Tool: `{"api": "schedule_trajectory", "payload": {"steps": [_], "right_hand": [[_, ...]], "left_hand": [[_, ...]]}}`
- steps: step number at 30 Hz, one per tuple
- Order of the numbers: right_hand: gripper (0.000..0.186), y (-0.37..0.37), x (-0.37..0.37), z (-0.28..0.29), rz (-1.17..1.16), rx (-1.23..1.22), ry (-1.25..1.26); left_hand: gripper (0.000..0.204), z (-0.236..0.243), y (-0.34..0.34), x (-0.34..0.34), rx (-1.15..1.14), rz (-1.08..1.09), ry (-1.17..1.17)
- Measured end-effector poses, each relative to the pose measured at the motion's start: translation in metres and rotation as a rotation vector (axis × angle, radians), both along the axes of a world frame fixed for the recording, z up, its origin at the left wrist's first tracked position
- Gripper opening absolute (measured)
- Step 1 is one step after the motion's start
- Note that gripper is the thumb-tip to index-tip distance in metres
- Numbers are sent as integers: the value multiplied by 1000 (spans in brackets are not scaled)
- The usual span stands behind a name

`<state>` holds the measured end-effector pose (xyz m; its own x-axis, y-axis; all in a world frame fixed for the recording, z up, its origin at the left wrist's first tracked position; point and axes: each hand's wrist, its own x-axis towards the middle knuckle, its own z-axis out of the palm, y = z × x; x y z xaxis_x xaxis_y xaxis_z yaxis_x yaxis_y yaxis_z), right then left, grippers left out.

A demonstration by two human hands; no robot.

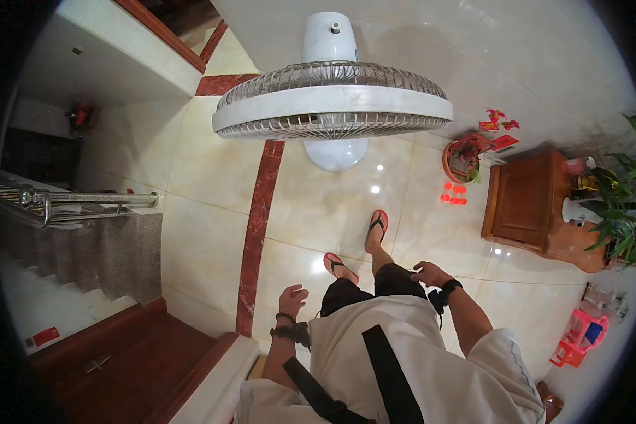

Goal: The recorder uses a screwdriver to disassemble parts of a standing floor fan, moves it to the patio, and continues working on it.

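My left hand (292, 300) hangs at the left of my body with its fingers apart and loosely bent, holding nothing. My right hand (431, 274) is by the dark shorts at my right thigh, fingers loosely curved and apart, with nothing visible in it. Black straps and small devices are on both wrists. Beyond my sandalled feet stands a large white fan (332, 102) with a wire cage, seen from above on its round base (336, 155). Neither hand touches it.
A stair railing (92, 199) and stone steps (120, 254) are at the left. At the right stand a wooden cabinet (519, 201) with leafy plants (618, 212), a potted plant (465, 159) and a pink plastic stool (576, 339). A red marble strip (258, 233) crosses the tiled floor.
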<state>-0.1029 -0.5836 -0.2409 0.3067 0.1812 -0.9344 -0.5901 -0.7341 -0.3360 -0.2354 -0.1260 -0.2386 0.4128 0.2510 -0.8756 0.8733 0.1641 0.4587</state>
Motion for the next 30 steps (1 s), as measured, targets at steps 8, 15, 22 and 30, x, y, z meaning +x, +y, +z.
{"api": "schedule_trajectory", "payload": {"steps": [8, 15, 22, 30], "right_hand": [[60, -17, -7, -23, -15, 1, -26], [59, -2, -11, -5, -29, -9, -14], [60, 13, -3, 14, 14, -43, -43], [57, 11, -1, 20, 19, -67, -113]], "left_hand": [[47, -2, 6, -7, 2, -16, 51], [49, -7, 11, -36, -14, 48, 118], [49, -9, 19, -44, -45, 126, 50], [41, 8, 26, -42, -24, 132, -12]]}}
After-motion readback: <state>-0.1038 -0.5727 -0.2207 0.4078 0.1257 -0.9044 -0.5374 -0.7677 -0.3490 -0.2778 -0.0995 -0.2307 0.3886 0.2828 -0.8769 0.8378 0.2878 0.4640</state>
